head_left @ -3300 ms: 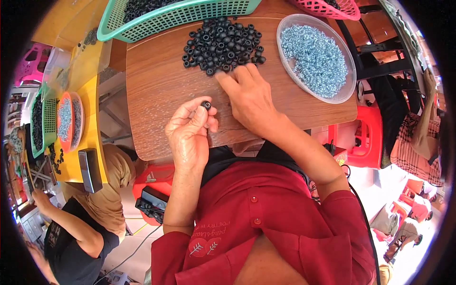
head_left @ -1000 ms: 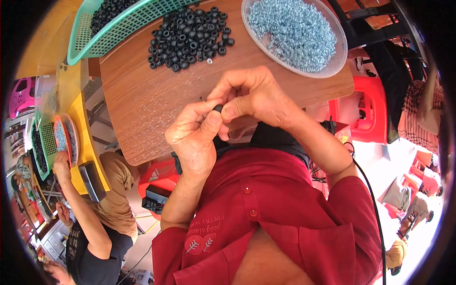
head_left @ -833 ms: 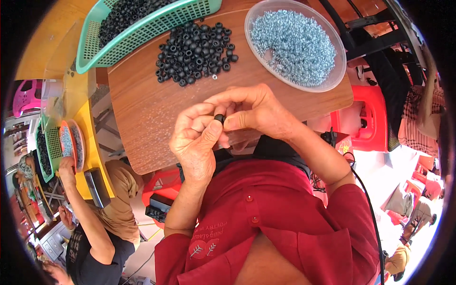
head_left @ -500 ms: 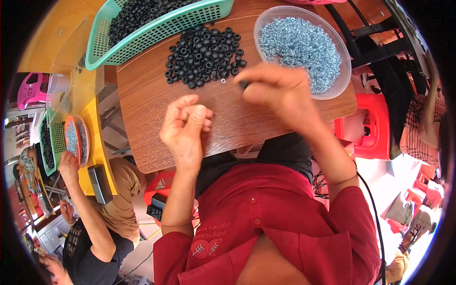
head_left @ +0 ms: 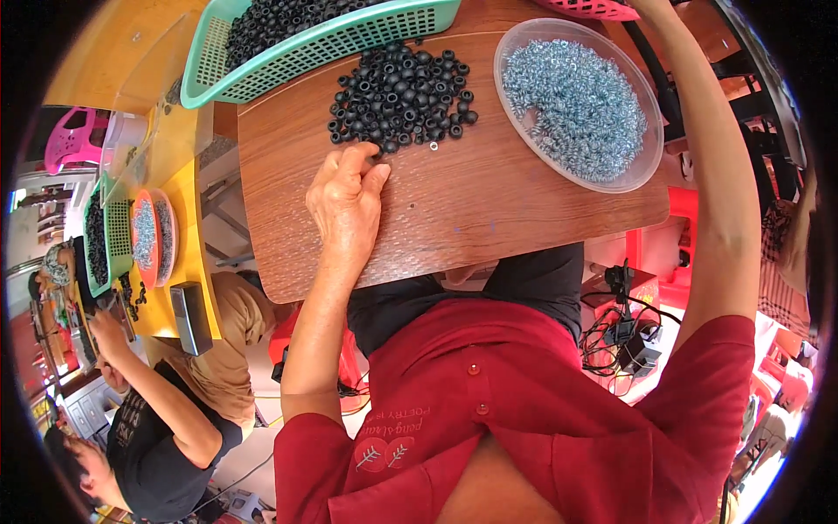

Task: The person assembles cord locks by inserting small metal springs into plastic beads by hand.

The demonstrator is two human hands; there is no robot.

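My left hand (head_left: 343, 201) rests on the brown tabletop, its fingers curled at the near left edge of a heap of black beads (head_left: 406, 92). Between its thumb and forefinger a black bead (head_left: 377, 157) partly shows. My right arm stretches forward to the far right, and only a bit of my right hand (head_left: 644, 5) shows at the upper edge, beside a pink basket (head_left: 594, 9); its fingers are out of sight. A round clear tub (head_left: 648, 166) holds many small pale-blue transparent pieces (head_left: 580, 105). One small whitish ring (head_left: 434, 146) lies by the heap.
A green basket (head_left: 323, 54) of black beads stands at the far left of the wooden table (head_left: 463, 210). Further left, a co-worker's arm (head_left: 175, 406) is near a yellow table (head_left: 188, 227). Cables (head_left: 615, 336) hang below at right.
My right hand has left the middle of the table, where it held a small dark thing, and reached to the far right. My left hand has moved forward to the heap's edge.
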